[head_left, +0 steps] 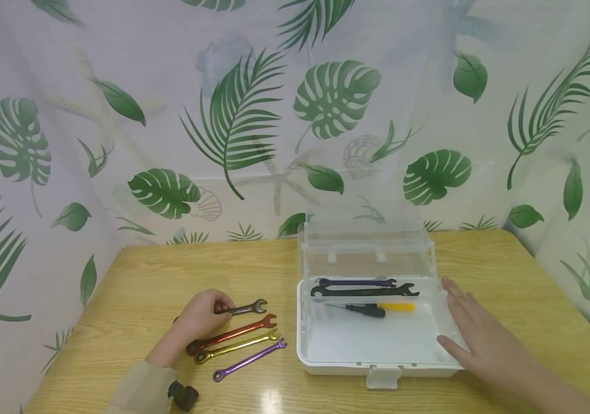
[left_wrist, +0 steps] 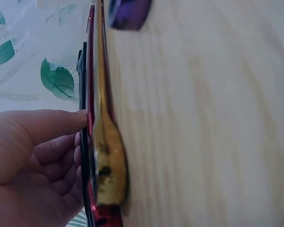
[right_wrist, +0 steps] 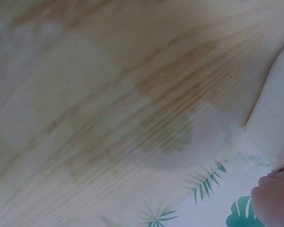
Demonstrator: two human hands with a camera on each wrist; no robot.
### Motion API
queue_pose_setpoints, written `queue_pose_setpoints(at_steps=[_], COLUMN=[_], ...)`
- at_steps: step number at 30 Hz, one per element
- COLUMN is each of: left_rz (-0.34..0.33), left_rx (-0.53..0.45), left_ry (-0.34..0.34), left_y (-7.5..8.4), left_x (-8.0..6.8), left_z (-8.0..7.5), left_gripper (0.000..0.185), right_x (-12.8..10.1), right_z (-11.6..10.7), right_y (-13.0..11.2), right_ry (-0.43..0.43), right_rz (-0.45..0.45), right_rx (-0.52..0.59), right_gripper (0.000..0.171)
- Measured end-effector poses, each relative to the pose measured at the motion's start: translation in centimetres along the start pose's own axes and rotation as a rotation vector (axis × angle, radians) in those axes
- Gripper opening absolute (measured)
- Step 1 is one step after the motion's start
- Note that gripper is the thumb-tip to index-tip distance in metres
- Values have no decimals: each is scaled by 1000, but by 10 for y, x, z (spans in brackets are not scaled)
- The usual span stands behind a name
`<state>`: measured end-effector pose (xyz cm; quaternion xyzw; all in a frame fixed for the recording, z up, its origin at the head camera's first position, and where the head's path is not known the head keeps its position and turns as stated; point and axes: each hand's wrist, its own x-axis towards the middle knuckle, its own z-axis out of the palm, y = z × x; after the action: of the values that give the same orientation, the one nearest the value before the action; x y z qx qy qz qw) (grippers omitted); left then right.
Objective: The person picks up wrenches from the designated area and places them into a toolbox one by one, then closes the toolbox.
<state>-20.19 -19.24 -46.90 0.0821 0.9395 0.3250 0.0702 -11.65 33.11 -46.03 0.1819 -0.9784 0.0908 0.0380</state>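
My left hand pinches a dark combination wrench between thumb and fingers, low at the table's left side. In the left wrist view the thumb presses that wrench's edge. Nearer me lie a red wrench, a gold wrench and a purple wrench, roughly side by side. My right hand rests against the right side of a white toolbox, its fingers extended and its thumb at the rim. Inside are a dark purple wrench, a black wrench and screwdrivers with black and yellow handles.
The toolbox's clear lid stands raised at the back, and its front latch hangs down. A leaf-patterned curtain borders the wooden table behind and at both sides.
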Motion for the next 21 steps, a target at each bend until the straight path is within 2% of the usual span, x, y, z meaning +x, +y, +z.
queue_pose_setpoints(at_steps=[4, 13, 21], left_rz=[19, 55, 116], left_rx=[5, -7, 6], left_ry=[-16, -37, -37], left_y=[0, -4, -6], left_x=[0, 1, 2], left_z=[-1, -1, -2], left_gripper=[8, 8, 8], right_x=[-1, -2, 0], right_z=[0, 0, -2], right_y=[2, 3, 1], right_ry=[38, 14, -11], right_rz=[-29, -16, 9], right_rx=[-9, -4, 22], right_gripper=[86, 87, 88])
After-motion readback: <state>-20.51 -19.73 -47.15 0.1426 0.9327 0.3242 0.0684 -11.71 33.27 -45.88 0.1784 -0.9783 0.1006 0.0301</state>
